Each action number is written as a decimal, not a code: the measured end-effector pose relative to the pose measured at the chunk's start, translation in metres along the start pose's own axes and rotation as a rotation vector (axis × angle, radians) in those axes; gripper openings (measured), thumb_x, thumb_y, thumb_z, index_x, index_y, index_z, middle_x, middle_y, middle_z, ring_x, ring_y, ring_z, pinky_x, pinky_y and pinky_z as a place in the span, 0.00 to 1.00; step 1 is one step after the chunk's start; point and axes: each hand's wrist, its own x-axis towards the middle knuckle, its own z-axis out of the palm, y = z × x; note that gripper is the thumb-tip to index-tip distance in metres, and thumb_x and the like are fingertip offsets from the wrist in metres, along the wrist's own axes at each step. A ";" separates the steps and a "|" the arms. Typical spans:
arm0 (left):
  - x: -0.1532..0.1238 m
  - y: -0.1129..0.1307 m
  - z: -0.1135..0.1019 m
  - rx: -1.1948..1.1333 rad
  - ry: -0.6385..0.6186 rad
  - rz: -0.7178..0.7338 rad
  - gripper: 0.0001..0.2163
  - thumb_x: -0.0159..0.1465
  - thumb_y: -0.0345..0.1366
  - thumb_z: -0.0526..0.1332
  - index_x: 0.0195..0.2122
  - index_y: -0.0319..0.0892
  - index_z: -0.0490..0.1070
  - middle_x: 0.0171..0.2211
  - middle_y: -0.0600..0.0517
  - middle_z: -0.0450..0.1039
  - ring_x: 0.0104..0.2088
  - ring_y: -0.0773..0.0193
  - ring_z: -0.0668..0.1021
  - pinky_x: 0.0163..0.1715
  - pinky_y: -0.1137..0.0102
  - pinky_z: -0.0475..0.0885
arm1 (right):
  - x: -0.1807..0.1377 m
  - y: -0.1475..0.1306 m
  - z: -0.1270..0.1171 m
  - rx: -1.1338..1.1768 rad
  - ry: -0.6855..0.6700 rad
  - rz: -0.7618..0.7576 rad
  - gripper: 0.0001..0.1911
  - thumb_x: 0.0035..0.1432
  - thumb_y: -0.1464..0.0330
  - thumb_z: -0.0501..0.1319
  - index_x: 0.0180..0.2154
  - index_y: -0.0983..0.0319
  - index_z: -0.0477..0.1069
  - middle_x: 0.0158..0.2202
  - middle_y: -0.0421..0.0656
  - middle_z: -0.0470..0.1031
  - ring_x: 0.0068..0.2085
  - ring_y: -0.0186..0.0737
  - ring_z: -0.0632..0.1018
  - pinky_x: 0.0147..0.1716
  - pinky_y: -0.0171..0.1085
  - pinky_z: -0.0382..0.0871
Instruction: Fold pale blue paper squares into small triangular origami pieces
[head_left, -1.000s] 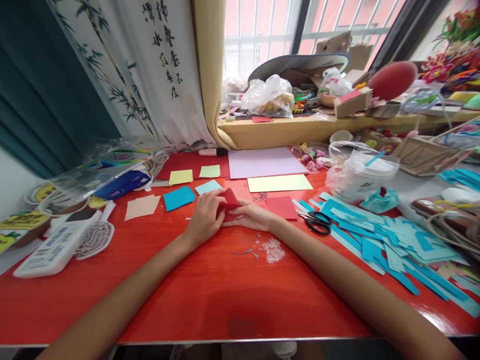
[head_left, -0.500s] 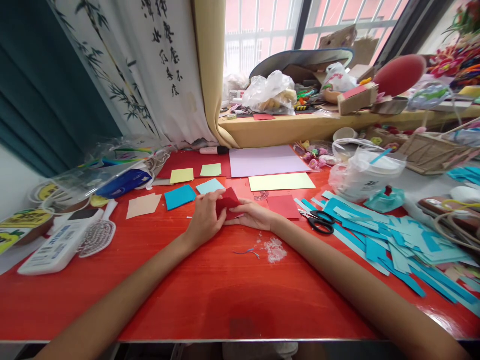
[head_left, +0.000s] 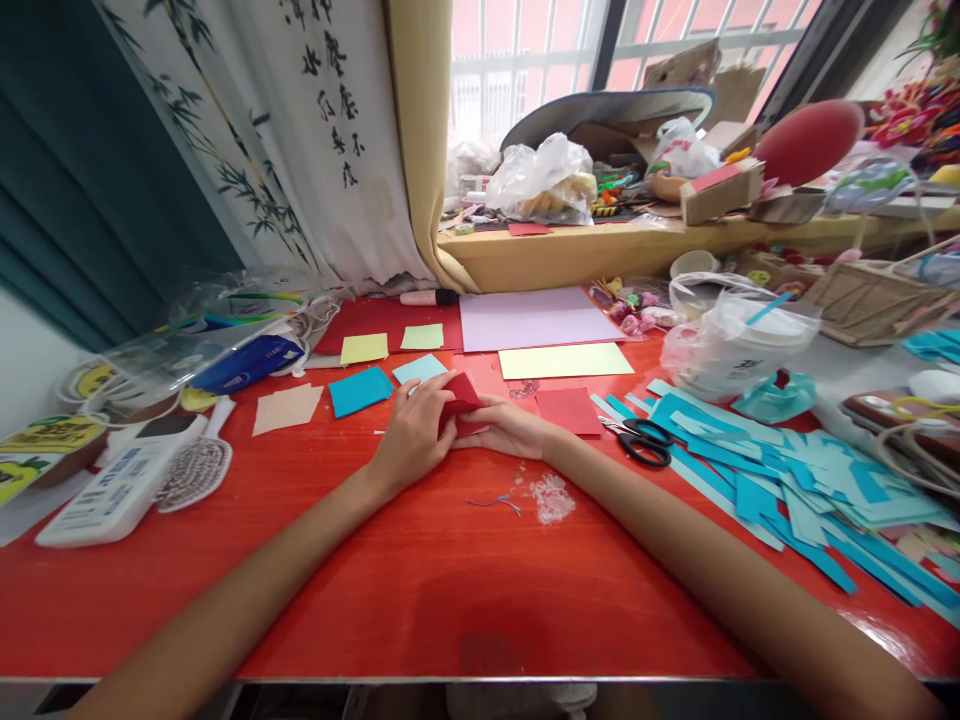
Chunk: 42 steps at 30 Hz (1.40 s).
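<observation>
Between my two hands is a dark red piece of paper [head_left: 460,394], held tilted just above the red table. My left hand [head_left: 420,430] has its fingers closed on the paper's left side. From the right, my right hand [head_left: 504,428] grips the paper's near right edge between thumb and fingers. Close behind my left hand lie a light blue paper square [head_left: 418,369] and a darker blue paper stack [head_left: 360,392]. A red paper square [head_left: 568,411] rests to the right of my right hand, beside black-handled scissors [head_left: 643,441].
Many blue paper strips [head_left: 780,490] spread over the right side. A plastic-wrapped cup [head_left: 739,345] stands behind them. Yellow squares [head_left: 364,348], a lilac sheet [head_left: 536,320] and a pale yellow strip [head_left: 566,360] lie at the back. A hairbrush [head_left: 196,470] is at left.
Both hands keep hold of the dark red paper in nearly the same place. Its angle has shifted a little, and the camera view has moved slightly.
</observation>
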 end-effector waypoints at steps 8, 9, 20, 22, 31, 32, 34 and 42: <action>0.001 0.001 0.000 0.050 0.040 0.041 0.11 0.61 0.28 0.53 0.45 0.41 0.62 0.55 0.42 0.67 0.62 0.52 0.62 0.58 0.53 0.58 | -0.001 -0.004 0.008 -0.001 -0.010 -0.001 0.15 0.59 0.59 0.57 0.45 0.60 0.69 0.45 0.45 0.73 0.46 0.40 0.73 0.48 0.47 0.71; 0.001 0.001 -0.001 0.051 0.035 0.048 0.11 0.61 0.27 0.53 0.45 0.41 0.62 0.55 0.42 0.66 0.62 0.52 0.62 0.58 0.53 0.58 | -0.001 -0.005 0.009 0.026 -0.014 0.012 0.17 0.60 0.56 0.55 0.47 0.59 0.68 0.45 0.45 0.73 0.47 0.40 0.73 0.48 0.48 0.70; -0.002 0.002 0.002 0.117 0.067 0.102 0.13 0.63 0.25 0.52 0.48 0.42 0.64 0.49 0.43 0.70 0.55 0.53 0.68 0.54 0.56 0.60 | -0.001 -0.007 0.006 0.082 -0.034 0.048 0.26 0.63 0.50 0.46 0.45 0.64 0.68 0.39 0.49 0.76 0.46 0.42 0.74 0.49 0.49 0.68; -0.003 0.001 0.003 0.136 0.066 0.123 0.15 0.63 0.25 0.52 0.50 0.42 0.64 0.46 0.43 0.71 0.52 0.54 0.69 0.53 0.57 0.61 | -0.001 -0.007 0.006 0.060 -0.028 0.047 0.26 0.63 0.50 0.46 0.45 0.64 0.69 0.39 0.49 0.76 0.46 0.42 0.74 0.49 0.49 0.68; -0.002 0.001 0.000 0.075 -0.015 0.211 0.14 0.64 0.25 0.47 0.47 0.41 0.65 0.43 0.46 0.74 0.43 0.59 0.74 0.46 0.62 0.66 | 0.000 -0.005 0.004 0.065 -0.043 0.028 0.21 0.63 0.55 0.49 0.45 0.63 0.69 0.39 0.46 0.76 0.46 0.40 0.74 0.51 0.47 0.68; -0.002 0.000 0.001 0.057 -0.018 0.199 0.13 0.65 0.25 0.47 0.46 0.41 0.66 0.42 0.46 0.74 0.41 0.59 0.75 0.44 0.64 0.68 | 0.000 -0.004 0.004 0.066 -0.036 0.030 0.20 0.63 0.56 0.51 0.45 0.64 0.69 0.39 0.46 0.76 0.46 0.41 0.74 0.51 0.47 0.68; -0.004 0.000 0.002 0.014 -0.008 0.173 0.10 0.65 0.26 0.48 0.43 0.41 0.65 0.39 0.47 0.74 0.38 0.60 0.75 0.40 0.65 0.69 | 0.001 -0.003 0.004 0.057 -0.005 0.015 0.15 0.61 0.61 0.55 0.42 0.65 0.70 0.38 0.47 0.76 0.46 0.41 0.75 0.51 0.47 0.68; -0.003 -0.012 0.004 -0.556 0.189 -0.442 0.08 0.62 0.32 0.56 0.43 0.44 0.61 0.41 0.49 0.68 0.41 0.63 0.74 0.43 0.65 0.72 | 0.001 -0.007 0.001 0.004 0.274 -0.270 0.06 0.55 0.69 0.61 0.37 0.62 0.72 0.39 0.45 0.77 0.45 0.41 0.75 0.48 0.46 0.70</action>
